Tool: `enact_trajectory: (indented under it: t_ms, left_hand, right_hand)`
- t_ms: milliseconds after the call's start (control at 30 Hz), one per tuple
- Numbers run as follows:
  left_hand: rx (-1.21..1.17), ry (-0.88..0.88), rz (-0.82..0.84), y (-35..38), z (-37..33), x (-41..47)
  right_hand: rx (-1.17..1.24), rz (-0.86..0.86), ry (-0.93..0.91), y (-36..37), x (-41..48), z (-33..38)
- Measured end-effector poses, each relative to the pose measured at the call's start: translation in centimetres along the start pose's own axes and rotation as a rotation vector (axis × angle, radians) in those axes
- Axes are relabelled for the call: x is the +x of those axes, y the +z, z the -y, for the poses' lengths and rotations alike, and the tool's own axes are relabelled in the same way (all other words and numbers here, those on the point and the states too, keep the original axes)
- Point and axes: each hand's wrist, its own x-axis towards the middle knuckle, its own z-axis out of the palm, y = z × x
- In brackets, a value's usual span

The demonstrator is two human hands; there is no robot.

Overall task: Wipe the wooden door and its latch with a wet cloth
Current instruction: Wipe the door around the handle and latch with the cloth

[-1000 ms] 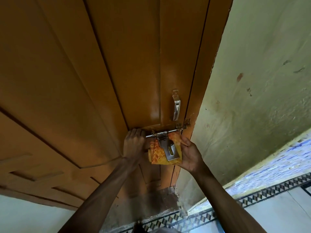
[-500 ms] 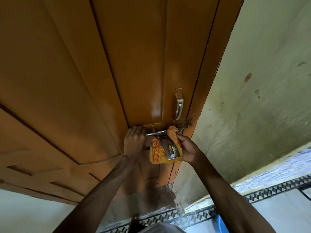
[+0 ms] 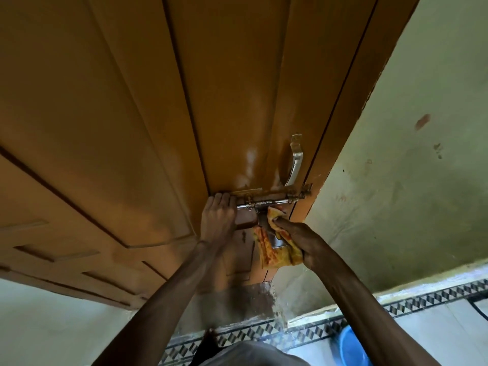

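Note:
An orange-brown panelled wooden door point(image 3: 163, 107) fills the upper left of the head view. Its metal sliding latch point(image 3: 269, 203) runs across near the door's right edge, with a hanging hasp plate partly covered. My right hand point(image 3: 303, 241) grips an orange-yellow patterned cloth point(image 3: 274, 250), pressing it around the hasp just below the bolt. My left hand point(image 3: 217, 220) rests flat against the door with its fingertips at the latch's left end. A silver pull handle point(image 3: 295, 161) sits above the latch.
A pale green wall point(image 3: 412, 159) stands right of the door frame. Patterned black-and-white floor tiles point(image 3: 264, 332) run along the bottom. A blue basin point(image 3: 351, 348) shows at the lower right. The threshold under the door looks wet.
My right hand has slid the cloth down and over the hasp plate, covering more of it. The camera has tilted slightly; my left hand stays at the latch's left end.

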Motion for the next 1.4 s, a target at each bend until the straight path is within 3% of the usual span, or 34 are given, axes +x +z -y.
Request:
enact_trajectory:
  t_ms: [67, 233, 300, 367, 500, 600, 667, 767, 867, 1167, 1333, 1400]
  left_hand:
    - [-0.009, -0.01, 0.01, 0.1, -0.3, -0.1]
    - [-0.011, -0.031, 0.014, 0.3, -0.3, -0.3]
    - [-0.008, -0.033, 0.007, 0.3, -0.3, -0.4]
    - [-0.002, -0.032, 0.004, 0.3, -0.3, -0.4]
    - [-0.004, -0.041, 0.029, 0.0, -0.4, -0.3]
    - [-0.009, -0.043, 0.047, -0.4, -0.2, -0.3]
    - [-0.007, -0.048, 0.05, -0.5, -0.1, -0.3]
    - [-0.007, -0.054, 0.058, -0.6, -0.3, -0.4]
    - [-0.015, -0.051, 0.071, -0.5, -0.5, -0.3]
    - [-0.014, -0.046, 0.089, -0.4, -0.3, -0.2]
    - [0.001, -0.059, 0.065, 0.1, -0.3, -0.1]
    - [0.005, -0.051, 0.03, 0.1, -0.3, 0.0]
  right_hand:
    - [-0.015, -0.039, -0.019, 0.2, 0.0, 0.2]
    - [0.415, 0.157, 0.016, 0.1, -0.5, -1.9]
    - [0.43, 0.186, 0.013, 0.1, -0.8, -2.6]
    - [0.264, 0.122, -0.03, 0.5, -1.5, -2.2]
    - [-0.169, -0.248, -0.115, 1.7, -2.8, -0.9]
    - [-0.308, -0.303, -0.141, 2.3, -2.9, -0.7]
    - [-0.289, -0.197, -0.073, 1.7, -3.0, -0.4]
    - [0.027, 0.013, 0.053, -0.3, -3.4, -0.1]
    - [0.159, 0.03, 0.072, -1.1, -3.4, -0.7]
    - [-0.104, -0.382, -0.083, 0.3, -4.1, -2.6]
    - [0.205, -0.481, -0.048, -0.8, -5.4, -4.1]
    - [0.073, -0.625, -0.18, -0.9, -6.3, -3.7]
